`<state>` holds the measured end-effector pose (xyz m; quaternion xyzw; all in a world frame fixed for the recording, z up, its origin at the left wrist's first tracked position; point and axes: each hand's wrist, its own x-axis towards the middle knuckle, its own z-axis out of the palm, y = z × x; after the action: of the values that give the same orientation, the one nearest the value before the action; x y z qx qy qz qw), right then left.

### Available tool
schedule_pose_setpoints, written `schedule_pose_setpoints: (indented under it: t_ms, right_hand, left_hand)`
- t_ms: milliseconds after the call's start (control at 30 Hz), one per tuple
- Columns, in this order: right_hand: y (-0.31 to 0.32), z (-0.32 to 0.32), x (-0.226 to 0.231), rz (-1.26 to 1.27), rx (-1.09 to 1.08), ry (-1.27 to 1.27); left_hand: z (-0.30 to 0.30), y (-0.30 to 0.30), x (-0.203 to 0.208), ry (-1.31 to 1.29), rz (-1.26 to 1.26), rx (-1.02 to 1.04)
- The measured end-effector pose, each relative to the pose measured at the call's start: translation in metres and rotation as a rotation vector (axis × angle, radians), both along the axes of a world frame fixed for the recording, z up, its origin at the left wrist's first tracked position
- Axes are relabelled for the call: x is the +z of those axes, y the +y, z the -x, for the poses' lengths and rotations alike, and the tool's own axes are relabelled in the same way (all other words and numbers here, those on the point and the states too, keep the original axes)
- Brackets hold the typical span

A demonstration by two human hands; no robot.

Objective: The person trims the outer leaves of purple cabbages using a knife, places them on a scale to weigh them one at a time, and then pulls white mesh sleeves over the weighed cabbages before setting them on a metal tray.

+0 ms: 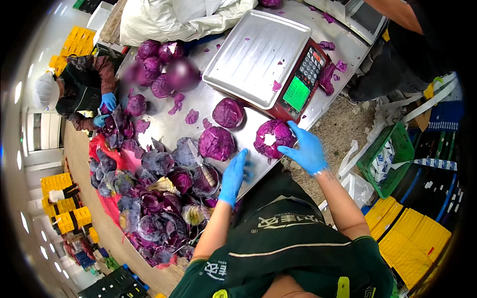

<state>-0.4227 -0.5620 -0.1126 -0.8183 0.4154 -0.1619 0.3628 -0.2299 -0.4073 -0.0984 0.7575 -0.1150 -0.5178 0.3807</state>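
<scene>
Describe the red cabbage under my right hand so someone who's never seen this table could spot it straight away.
Start at the weighing scale with the steel tray on the metal table. Just below its red keypad corner, at the table's near edge, sits the red cabbage under the blue-gloved right hand. Unlike the two smooth purple heads to its left, it shows a pale white cut core facing up.

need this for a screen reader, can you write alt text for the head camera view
A person in blue gloves stands at a steel table: the right hand rests on a trimmed red cabbage by a red scale, and the left hand hovers open near a knife. Discarded outer leaves lie heaped to the left, and another gloved worker trims cabbages at the far end.
</scene>
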Motion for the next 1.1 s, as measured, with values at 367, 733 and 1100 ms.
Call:
schedule_pose_setpoints:
  t_ms: [367,733,1100]
  right_hand:
    - [-0.091,-0.042,0.087,-0.73,0.1,-0.68]
    - [-0.333,-0.156,0.058,0.204,0.674,-0.337]
    - [-0.631,-0.306,0.035,0.897,0.384,-0.349]
  left_hand:
    - [-0.029,-0.12,0.053,-0.147,0.792,-0.124]
    - [-0.116,-0.313,0.033,-0.824,0.708,-0.306]
    - [-0.063,-0.376,0.129,-1.039,0.235,0.059]
